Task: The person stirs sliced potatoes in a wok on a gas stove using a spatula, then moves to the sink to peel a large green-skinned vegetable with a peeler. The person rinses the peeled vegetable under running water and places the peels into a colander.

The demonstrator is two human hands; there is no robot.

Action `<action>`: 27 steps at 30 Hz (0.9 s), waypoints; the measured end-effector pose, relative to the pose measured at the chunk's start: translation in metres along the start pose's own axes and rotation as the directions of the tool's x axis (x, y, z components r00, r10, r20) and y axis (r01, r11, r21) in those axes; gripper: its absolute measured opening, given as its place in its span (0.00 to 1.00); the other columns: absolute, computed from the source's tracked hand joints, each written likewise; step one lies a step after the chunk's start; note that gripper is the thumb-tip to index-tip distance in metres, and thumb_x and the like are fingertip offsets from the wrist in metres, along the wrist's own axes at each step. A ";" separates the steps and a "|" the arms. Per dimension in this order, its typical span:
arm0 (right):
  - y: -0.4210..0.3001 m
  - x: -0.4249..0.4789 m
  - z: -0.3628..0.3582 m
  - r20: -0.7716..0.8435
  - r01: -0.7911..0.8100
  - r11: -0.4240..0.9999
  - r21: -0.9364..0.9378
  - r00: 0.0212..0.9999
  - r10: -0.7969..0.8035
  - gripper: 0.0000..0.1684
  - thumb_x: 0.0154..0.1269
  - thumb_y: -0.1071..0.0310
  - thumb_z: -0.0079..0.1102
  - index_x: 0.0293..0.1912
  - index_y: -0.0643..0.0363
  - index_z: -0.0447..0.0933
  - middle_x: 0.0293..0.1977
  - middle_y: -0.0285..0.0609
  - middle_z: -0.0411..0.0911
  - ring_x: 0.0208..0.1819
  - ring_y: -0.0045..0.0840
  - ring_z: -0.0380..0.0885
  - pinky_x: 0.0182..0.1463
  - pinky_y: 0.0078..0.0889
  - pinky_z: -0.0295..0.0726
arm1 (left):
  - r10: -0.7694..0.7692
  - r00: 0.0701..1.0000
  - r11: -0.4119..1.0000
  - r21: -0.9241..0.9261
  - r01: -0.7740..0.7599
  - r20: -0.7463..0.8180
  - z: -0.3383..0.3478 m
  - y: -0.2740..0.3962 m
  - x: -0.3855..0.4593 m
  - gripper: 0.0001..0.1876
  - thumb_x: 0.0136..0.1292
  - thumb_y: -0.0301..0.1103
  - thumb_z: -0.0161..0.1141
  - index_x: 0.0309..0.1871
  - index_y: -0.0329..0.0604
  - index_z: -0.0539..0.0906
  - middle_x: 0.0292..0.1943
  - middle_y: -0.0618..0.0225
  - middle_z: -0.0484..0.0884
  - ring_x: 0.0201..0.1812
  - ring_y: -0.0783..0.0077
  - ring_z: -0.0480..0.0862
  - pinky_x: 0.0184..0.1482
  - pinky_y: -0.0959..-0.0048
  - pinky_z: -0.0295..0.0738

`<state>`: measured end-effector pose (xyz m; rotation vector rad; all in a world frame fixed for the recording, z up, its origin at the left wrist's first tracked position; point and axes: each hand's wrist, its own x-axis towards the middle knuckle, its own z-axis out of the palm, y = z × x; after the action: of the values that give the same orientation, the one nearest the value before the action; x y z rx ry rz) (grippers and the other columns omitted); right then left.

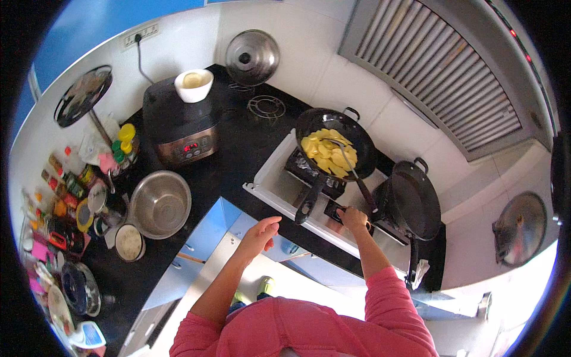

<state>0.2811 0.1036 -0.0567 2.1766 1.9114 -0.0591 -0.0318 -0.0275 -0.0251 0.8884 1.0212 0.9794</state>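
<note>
My right hand (353, 219) is on the front of the gas stove (272, 172), fingers curled around a control knob that they mostly hide. Over the left burner sits a black wok (366, 154) holding yellow slices (332, 151), which look like potato. A spatula (350, 163) with a dark handle leans in it, its handle end over the stove's front. The wok's long handle (308, 205) points towards me. Left of that handle, my left hand (258, 236) hovers before the counter edge, holding nothing, with fingers loosely bent and apart.
A second black pan (415, 201) stands on the right burner. Leftward are a rice cooker (178, 120) with a white bowl (194, 91) on its lid, a steel basin (160, 205) and several seasoning bottles (67, 183). A range hood (446, 76) overhangs the stove.
</note>
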 end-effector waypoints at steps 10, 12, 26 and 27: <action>0.021 0.043 0.009 0.338 0.405 0.869 -0.285 0.891 -0.305 0.29 0.63 0.51 0.55 0.56 0.62 0.66 0.45 0.51 0.76 0.44 0.38 0.78 0.42 0.40 0.80 | 0.034 0.996 0.999 -0.008 -0.035 -0.080 -0.024 -0.045 -0.024 0.19 0.65 0.38 0.55 0.58 0.49 0.73 0.38 0.69 0.76 0.26 0.82 0.73 0.25 0.83 0.67; 0.019 0.045 0.008 0.341 0.467 0.809 -0.357 0.871 -0.353 0.30 0.62 0.53 0.57 0.56 0.63 0.65 0.43 0.51 0.76 0.43 0.38 0.78 0.42 0.39 0.80 | 0.026 0.993 0.999 0.022 -0.023 -0.113 -0.027 -0.045 -0.028 0.18 0.65 0.38 0.55 0.58 0.50 0.74 0.38 0.69 0.76 0.26 0.82 0.73 0.25 0.83 0.68; 0.026 0.044 0.015 0.184 0.558 0.708 -0.433 0.824 -0.536 0.30 0.59 0.50 0.58 0.49 0.65 0.65 0.36 0.53 0.78 0.39 0.43 0.79 0.41 0.42 0.78 | 0.020 0.995 0.999 0.042 -0.016 -0.097 -0.031 -0.060 -0.032 0.18 0.65 0.40 0.54 0.57 0.52 0.74 0.31 0.70 0.76 0.28 0.80 0.75 0.27 0.80 0.72; 0.026 0.045 0.015 0.193 0.553 0.719 -0.421 0.829 -0.525 0.30 0.59 0.49 0.58 0.49 0.64 0.66 0.36 0.53 0.78 0.39 0.43 0.79 0.41 0.42 0.78 | 0.014 0.995 0.998 0.055 -0.008 -0.100 -0.030 -0.058 -0.033 0.18 0.65 0.40 0.54 0.58 0.52 0.74 0.31 0.69 0.76 0.28 0.79 0.75 0.27 0.80 0.72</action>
<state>0.3152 0.1412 -0.0762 1.2483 2.1857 0.2081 -0.0542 -0.0723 -0.0788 0.8977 1.1332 1.0179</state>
